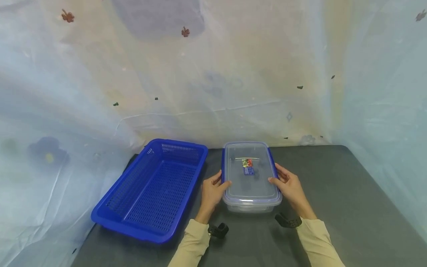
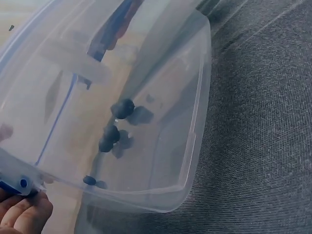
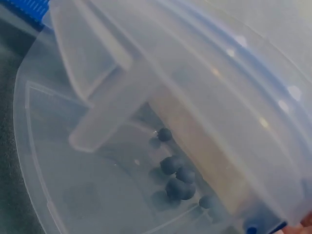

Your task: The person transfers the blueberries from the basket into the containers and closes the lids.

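A clear plastic food container [image 1: 250, 189] with a lid on top, blue side latches and a small printed label [image 1: 248, 167] is in the middle of the head view. My left hand [image 1: 211, 193] holds its left side, thumb on the lid's edge and fingers at the latch. On the opposite side my right hand [image 1: 292, 188] grips in the same way. Through the clear wall, several small dark round things like blueberries [image 2: 126, 108] show inside; the right wrist view has them too, as a loose cluster [image 3: 180, 188]. Whether the container touches the table is hard to tell.
To the left stands a blue perforated plastic basket [image 1: 133, 233], with nothing seen in it. The dark grey table [image 1: 350, 207] extends to the right. Behind hangs a pale patterned curtain [image 1: 233, 74], which also flanks both sides.
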Available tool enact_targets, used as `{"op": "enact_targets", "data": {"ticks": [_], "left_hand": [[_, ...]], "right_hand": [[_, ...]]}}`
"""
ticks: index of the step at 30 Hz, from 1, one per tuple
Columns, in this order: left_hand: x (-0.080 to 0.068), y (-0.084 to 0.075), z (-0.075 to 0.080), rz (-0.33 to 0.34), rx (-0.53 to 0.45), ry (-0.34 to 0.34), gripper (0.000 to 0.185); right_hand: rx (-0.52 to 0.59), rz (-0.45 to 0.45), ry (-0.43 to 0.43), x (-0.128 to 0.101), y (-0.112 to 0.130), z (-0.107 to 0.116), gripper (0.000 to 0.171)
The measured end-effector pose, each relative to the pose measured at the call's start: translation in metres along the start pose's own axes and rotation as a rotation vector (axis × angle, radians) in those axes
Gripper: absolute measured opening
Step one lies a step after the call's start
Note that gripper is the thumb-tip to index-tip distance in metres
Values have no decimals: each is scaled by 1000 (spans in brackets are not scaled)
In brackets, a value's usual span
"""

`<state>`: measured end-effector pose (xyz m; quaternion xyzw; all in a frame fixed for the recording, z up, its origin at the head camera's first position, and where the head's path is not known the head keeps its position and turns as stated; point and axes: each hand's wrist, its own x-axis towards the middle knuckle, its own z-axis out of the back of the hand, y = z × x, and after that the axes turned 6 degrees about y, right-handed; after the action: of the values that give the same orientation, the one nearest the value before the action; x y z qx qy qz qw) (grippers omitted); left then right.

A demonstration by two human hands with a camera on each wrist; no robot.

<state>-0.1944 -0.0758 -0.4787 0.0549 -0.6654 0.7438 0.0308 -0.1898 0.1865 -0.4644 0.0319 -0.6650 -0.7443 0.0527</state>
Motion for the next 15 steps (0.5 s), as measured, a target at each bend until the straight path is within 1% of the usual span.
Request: {"op": "enact_targets", "data": {"ticks": [2, 5, 6, 8, 10, 12, 14, 15], "left_hand": [[0, -1, 1, 1, 4, 6, 59], [0, -5, 0, 8, -15, 21, 63], [-1, -7, -1, 3, -24, 24, 65], [-1, -16, -3, -29, -44, 27, 69], [-5, -33, -4, -74, -64, 34, 71], [-10, -57, 0, -140, -76, 65, 71], [-15, -83, 10, -215, -60, 129, 69], [-17, -95, 18, -249, -22, 171, 69]], "right_hand": [[1, -5, 3, 1, 1, 0, 72], [-26, -21, 3, 4, 4, 1, 73], [-44, -24, 6, 6, 6, 2, 74], [-114, -24, 0, 7, 11, 6, 75], [-186, -3, -13, 8, 19, 10, 76], [-260, 54, -34, 6, 28, 17, 75], [-335, 139, -62, 4, 37, 26, 71], [-382, 191, -72, 3, 42, 32, 69]]}}
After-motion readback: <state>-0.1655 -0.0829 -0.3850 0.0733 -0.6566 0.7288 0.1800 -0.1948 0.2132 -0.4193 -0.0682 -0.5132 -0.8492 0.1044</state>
